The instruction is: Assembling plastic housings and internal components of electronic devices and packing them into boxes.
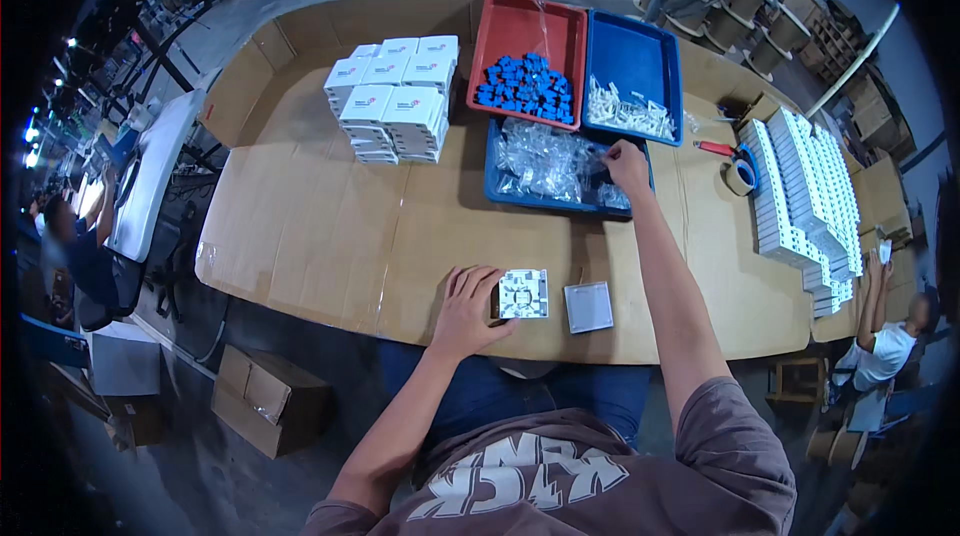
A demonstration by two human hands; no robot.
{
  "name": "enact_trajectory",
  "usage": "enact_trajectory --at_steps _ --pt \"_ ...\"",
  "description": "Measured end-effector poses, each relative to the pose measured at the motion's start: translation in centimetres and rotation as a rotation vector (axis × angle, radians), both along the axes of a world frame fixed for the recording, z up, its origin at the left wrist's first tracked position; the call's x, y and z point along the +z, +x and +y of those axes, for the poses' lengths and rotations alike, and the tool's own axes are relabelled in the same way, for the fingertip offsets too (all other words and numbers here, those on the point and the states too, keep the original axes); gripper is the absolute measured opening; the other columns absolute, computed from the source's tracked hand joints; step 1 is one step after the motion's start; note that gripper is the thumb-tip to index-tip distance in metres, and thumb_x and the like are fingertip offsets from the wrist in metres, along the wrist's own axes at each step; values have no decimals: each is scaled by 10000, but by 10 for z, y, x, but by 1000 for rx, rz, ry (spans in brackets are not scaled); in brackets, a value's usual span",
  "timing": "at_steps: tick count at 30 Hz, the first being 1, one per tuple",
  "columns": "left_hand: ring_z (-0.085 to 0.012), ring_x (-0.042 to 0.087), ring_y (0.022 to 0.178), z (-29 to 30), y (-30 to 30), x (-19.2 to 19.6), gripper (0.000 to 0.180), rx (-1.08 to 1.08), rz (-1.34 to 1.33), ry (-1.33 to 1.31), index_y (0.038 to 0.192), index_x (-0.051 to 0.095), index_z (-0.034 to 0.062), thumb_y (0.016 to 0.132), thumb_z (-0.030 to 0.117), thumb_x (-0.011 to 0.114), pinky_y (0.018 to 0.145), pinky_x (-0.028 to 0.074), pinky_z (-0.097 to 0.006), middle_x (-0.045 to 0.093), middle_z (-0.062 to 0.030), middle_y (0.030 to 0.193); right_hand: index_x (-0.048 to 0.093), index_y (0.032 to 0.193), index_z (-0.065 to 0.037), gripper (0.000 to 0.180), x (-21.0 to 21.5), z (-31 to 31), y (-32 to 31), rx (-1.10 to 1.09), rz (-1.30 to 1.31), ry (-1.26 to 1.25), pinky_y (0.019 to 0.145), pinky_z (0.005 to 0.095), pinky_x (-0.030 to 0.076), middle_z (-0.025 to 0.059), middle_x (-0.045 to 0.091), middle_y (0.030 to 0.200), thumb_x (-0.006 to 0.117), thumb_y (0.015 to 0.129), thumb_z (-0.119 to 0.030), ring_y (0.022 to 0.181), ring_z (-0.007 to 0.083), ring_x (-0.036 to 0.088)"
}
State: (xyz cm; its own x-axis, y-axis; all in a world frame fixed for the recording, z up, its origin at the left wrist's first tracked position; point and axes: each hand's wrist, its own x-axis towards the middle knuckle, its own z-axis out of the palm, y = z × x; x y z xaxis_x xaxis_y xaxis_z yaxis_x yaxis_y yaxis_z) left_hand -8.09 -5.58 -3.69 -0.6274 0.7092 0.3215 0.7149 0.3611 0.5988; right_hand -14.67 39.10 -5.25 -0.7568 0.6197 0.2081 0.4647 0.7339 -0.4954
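My left hand [470, 312] rests on the cardboard-covered table, its fingers and thumb around the left side of a white square plastic box [524, 294] with a grey-and-white patterned face. Just right of that box lies a shallow white square cover [588, 307], apart from it. My right hand [627, 168] reaches over the lower blue tray [560, 204], its fingertips pinched at small clear plastic bags [543, 160]. Behind it, a red tray [530, 19] holds several blue connector pieces [525, 86], and another blue tray [634, 36] holds small white plastic parts [630, 112].
Stacked white boxes [392, 101] stand at the back left. Long stacks of white pieces [805, 201] line the right side, beside a tape roll [740, 176] and a red-handled tool [715, 148]. Other people [895, 336] work at both sides. An open carton [265, 396] sits on the floor.
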Motion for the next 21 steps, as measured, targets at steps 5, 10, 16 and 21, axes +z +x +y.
enact_trajectory --at_steps 5,10,16,21 --pt "-316 492 1325 1 1 -2 803 -6 5 -20 1393 557 52 722 397 832 1211 268 -524 562 -133 1356 710 919 -17 185 12 -3 22 86 185 -147 737 377 553 151 755 890 804 831 -151 838 284 736" --pt "-299 478 1350 1 1 -7 800 7 21 -44 1397 548 73 735 420 830 1222 257 -534 541 -116 1382 715 953 9 164 21 2 40 27 376 -286 697 336 527 145 749 860 767 899 -137 773 209 713" --pt "-320 484 1331 0 3 -3 797 8 41 -59 1387 556 64 750 456 830 1211 260 -518 558 -132 1367 751 995 1 192 25 2 49 100 379 -77 667 372 524 179 734 812 740 914 -174 722 261 712" --pt "-336 480 1335 1 4 -7 812 4 35 -46 1392 551 60 750 470 832 1204 275 -503 562 -141 1366 756 992 -6 171 26 1 63 10 345 -11 660 375 529 186 731 797 731 909 -154 701 270 712"
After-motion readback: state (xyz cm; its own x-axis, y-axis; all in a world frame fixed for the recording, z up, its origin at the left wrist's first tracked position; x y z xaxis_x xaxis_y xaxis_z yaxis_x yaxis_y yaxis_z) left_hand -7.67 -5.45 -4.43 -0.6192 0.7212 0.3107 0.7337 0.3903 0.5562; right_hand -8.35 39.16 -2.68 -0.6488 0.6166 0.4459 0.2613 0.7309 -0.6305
